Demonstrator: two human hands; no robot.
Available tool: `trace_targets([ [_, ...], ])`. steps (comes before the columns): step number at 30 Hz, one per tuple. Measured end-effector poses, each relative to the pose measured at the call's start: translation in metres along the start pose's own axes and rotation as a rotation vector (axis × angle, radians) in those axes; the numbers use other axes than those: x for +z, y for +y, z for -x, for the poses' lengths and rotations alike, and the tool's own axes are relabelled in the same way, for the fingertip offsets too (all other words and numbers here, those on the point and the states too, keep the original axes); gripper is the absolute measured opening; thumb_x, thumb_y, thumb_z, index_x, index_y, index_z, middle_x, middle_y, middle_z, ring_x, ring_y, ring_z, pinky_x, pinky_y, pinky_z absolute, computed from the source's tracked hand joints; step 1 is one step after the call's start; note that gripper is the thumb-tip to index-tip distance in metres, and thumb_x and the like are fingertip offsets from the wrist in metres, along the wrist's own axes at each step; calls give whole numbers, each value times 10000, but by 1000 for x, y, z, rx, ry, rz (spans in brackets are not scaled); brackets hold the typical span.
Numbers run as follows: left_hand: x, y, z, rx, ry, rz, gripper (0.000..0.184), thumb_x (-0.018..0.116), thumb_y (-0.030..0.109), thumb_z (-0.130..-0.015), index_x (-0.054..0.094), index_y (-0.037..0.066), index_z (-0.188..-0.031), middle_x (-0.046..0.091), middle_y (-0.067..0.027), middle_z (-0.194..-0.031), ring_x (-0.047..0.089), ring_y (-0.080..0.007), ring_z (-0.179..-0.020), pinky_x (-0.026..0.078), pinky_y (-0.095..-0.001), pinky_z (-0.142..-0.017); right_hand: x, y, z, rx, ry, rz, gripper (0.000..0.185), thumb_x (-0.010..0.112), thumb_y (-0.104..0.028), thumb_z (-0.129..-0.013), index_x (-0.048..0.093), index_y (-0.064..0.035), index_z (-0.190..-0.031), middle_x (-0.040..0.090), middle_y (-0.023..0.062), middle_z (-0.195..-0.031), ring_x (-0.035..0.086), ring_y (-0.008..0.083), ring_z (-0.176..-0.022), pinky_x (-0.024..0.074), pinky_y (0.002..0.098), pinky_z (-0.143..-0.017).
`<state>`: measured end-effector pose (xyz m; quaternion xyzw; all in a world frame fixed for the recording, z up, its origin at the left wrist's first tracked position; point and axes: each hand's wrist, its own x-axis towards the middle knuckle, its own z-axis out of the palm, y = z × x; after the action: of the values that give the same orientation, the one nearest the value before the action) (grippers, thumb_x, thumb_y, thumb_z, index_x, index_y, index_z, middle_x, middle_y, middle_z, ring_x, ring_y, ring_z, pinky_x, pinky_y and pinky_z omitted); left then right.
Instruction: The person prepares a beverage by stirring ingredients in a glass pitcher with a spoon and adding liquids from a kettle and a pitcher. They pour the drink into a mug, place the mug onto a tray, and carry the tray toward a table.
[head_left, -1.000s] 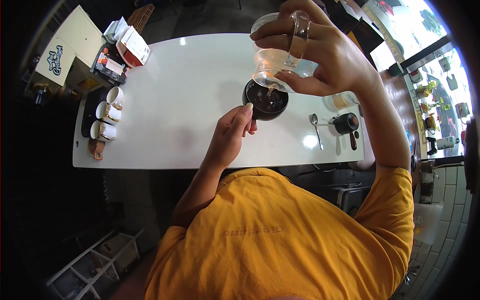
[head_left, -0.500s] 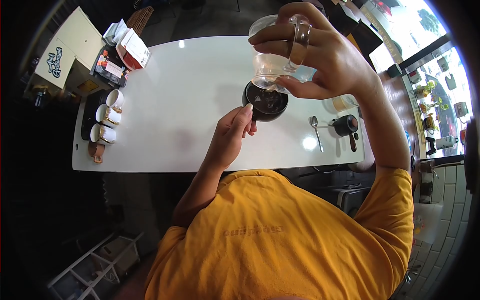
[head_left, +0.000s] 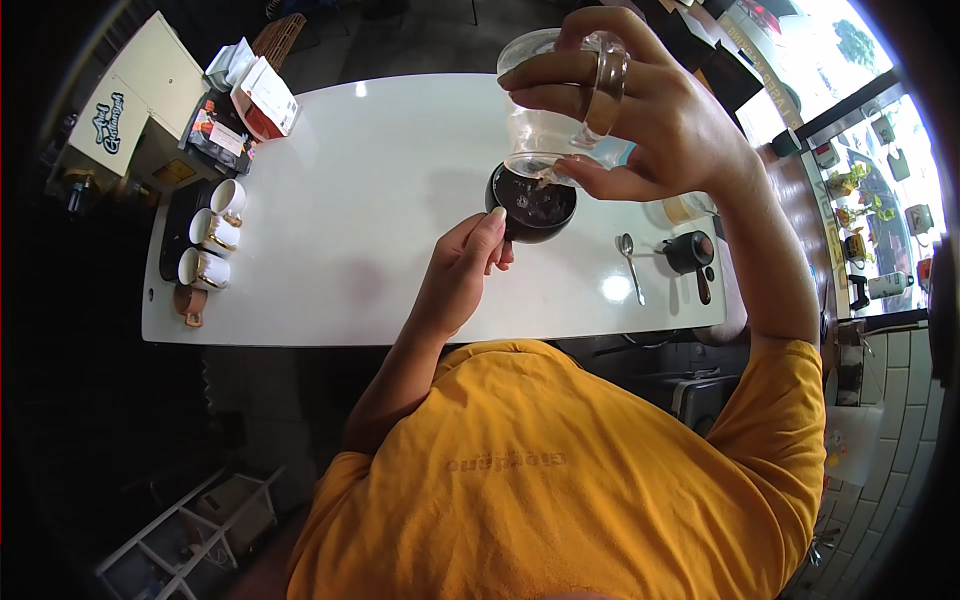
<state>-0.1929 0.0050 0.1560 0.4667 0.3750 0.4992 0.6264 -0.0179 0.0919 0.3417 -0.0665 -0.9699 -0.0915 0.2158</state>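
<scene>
My left hand (head_left: 465, 265) is closed on the side of a black cup (head_left: 535, 208), thumb at its rim, above the white table. The cup's dark inside shows pale specks or reflections. Above it, my right hand (head_left: 655, 125) grips a clear glass jug (head_left: 535, 130) by the handle, fingers wrapped round it. The jug is tipped, and its lower edge overlaps the far part of the cup in view. Whether liquid is running between them I cannot tell for certain.
A spoon (head_left: 631, 268) and a small black long-handled pot (head_left: 688, 252) lie to the right. Near my right wrist is a clear container (head_left: 688, 208). White cups (head_left: 205, 268) and a brown cup (head_left: 190, 302) line the left edge, with bags (head_left: 262, 100) behind.
The glass jug and the fingers of my right hand have turned slightly. My left hand and the black cup have stayed nearly still. The whole view has shifted a little.
</scene>
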Motion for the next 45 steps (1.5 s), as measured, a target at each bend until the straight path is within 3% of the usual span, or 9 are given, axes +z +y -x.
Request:
trace_targets([
  [3,0,-2,1,0,5,7,398,412,340,-1001,438,87,-695,470,-16,-682,473,-120,-703,361,-255,-657,4,4,2,-115,124,-15,347,713,-253,-766,692,22,-976,689,99,-1013,595,232,-951,425,369,-910],
  [5,1,-1,0,7,7,12,398,412,339,-1001,436,87,-694,471,-16,-683,477,-121,-706,362,-256,-659,-4,-4,-1,-1,10,7,350,715,-256,-763,691,15,-982,689,95,-1015,591,230,-952,428,365,-902],
  [9,1,-2,2,20,4,1,384,416,328,-997,456,82,-705,498,-11,-697,468,-101,-695,363,-245,-656,1,2,1,-115,116,15,353,713,-259,-762,687,10,-990,691,92,-1020,598,227,-942,435,366,-888],
  [17,2,-4,2,43,-18,5,372,427,325,-991,483,78,-718,521,-4,-709,456,-80,-680,363,-237,-653,-6,-6,1,-52,17,37,352,706,-240,-752,685,9,-1000,693,99,-1029,611,240,-922,451,383,-867],
  [19,3,-1,2,44,-30,-24,393,393,316,-1008,423,83,-693,467,-24,-701,474,-125,-728,365,-259,-671,-8,-7,1,-51,34,52,349,703,-236,-750,686,9,-997,694,99,-1026,610,245,-920,454,383,-862],
  [27,6,-1,3,33,-19,-26,402,392,322,-1010,421,85,-688,470,-23,-702,483,-130,-737,375,-263,-679,-4,-1,5,-167,175,52,342,704,-242,-745,693,4,-983,695,95,-1018,598,253,-909,460,381,-849],
  [33,6,-3,2,37,-27,-34,407,389,335,-1011,423,83,-693,489,-32,-711,483,-130,-733,380,-264,-685,-5,-4,9,-65,62,62,337,705,-246,-748,692,1,-977,688,84,-1037,579,260,-909,461,375,-843],
  [42,7,-5,3,29,-22,-22,402,397,332,-1008,430,81,-696,495,-34,-717,483,-131,-734,382,-264,-691,1,4,14,-195,239,83,338,700,-245,-756,688,0,-987,685,83,-1036,564,254,-938,461,369,-835],
  [45,7,-7,2,25,-24,-23,398,398,330,-1007,435,79,-701,498,-34,-720,483,-130,-736,384,-265,-694,-12,-10,11,-57,36,49,335,705,-239,-751,691,2,-982,688,83,-1026,572,254,-913,457,372,-841],
])
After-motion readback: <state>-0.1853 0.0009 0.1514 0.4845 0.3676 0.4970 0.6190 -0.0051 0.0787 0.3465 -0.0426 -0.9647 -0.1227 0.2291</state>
